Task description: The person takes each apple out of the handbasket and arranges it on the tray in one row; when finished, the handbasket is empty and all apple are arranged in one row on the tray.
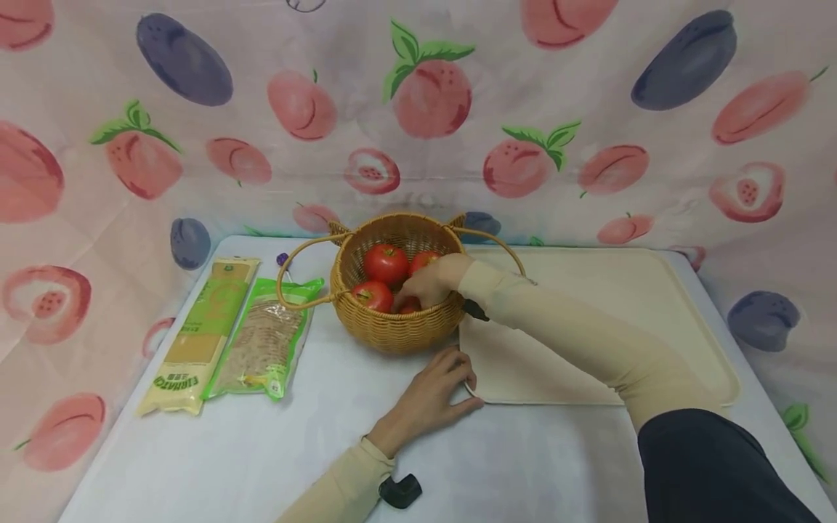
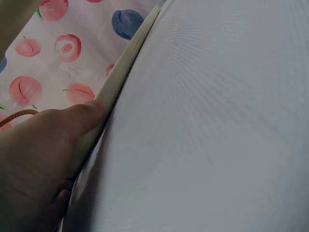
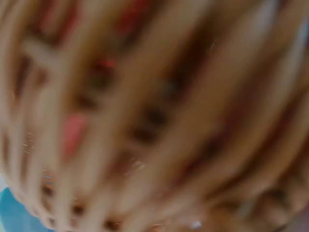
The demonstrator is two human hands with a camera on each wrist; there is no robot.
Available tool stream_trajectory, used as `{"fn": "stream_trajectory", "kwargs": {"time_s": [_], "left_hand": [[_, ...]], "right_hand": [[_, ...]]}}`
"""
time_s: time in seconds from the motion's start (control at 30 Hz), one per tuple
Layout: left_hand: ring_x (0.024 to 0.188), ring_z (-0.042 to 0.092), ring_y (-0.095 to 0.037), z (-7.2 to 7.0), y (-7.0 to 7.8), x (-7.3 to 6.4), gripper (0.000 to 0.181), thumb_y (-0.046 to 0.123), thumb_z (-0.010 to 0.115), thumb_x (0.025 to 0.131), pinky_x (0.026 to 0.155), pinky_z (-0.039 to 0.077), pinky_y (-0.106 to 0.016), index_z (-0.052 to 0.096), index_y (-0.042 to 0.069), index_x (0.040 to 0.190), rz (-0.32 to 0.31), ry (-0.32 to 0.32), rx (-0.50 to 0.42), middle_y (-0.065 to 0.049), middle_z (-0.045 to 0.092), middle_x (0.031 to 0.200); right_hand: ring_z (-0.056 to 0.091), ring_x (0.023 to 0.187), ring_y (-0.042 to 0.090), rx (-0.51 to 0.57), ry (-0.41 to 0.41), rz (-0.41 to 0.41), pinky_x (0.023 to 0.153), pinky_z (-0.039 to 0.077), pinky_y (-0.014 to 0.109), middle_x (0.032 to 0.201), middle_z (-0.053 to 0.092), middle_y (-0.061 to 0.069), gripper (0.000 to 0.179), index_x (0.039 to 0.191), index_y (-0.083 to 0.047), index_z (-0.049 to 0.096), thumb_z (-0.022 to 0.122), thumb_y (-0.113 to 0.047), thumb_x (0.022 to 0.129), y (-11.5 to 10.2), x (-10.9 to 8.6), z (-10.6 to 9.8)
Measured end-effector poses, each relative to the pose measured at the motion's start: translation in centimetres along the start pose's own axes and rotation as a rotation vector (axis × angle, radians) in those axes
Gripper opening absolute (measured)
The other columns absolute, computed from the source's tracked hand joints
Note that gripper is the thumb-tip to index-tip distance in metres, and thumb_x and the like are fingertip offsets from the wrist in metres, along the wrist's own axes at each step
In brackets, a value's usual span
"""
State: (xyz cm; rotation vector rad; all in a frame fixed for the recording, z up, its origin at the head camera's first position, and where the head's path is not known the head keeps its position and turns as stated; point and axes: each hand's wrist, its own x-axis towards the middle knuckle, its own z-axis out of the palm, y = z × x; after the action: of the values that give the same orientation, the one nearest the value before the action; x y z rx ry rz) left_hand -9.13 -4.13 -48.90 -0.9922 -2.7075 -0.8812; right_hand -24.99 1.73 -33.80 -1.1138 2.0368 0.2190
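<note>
A brown wicker basket with looped handles holds several red apples. My right hand reaches down over its right rim, fingers curled round an apple near the front; the fingertips are partly hidden. In the right wrist view the woven basket wall fills the picture, blurred, with red showing through the gaps. At the near left corner of a cream tray, my left hand grips the rim. The left wrist view shows its thumb lying along the tray edge.
Left of the basket lie a long yellow-green noodle packet and a green-edged clear packet. A small purple-topped stick lies behind them. White cloth covers the table, and a fruit-print curtain hangs at the back.
</note>
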Motion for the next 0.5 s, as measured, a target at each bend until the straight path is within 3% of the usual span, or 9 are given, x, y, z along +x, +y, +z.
{"fn": "stream_trajectory", "kwargs": {"time_s": [0.2, 0.5], "left_hand": [[0.126, 0.041, -0.013, 0.18, 0.00, -0.06, 0.024, 0.045, 0.068, 0.083, 0.105, 0.041, -0.031, 0.059, 0.024, 0.091, -0.011, -0.005, 0.008, 0.008, 0.049, 0.114], [0.127, 0.041, -0.014, 0.06, -0.06, -0.04, 0.024, 0.044, 0.069, 0.084, 0.107, 0.039, -0.031, 0.060, 0.023, 0.091, 0.006, 0.008, 0.002, 0.007, 0.050, 0.113]], "right_hand": [[0.037, 0.122, 0.014, 0.073, -0.060, -0.047, 0.110, 0.031, 0.035, 0.144, 0.040, 0.001, 0.059, 0.144, -0.032, 0.037, 0.054, -0.013, 0.091, 0.86, 0.52, 0.12], [0.036, 0.121, 0.015, 0.087, -0.045, -0.058, 0.108, 0.033, 0.035, 0.142, 0.041, 0.000, 0.059, 0.142, -0.031, 0.041, 0.056, -0.009, 0.089, 0.91, 0.63, 0.14]]}}
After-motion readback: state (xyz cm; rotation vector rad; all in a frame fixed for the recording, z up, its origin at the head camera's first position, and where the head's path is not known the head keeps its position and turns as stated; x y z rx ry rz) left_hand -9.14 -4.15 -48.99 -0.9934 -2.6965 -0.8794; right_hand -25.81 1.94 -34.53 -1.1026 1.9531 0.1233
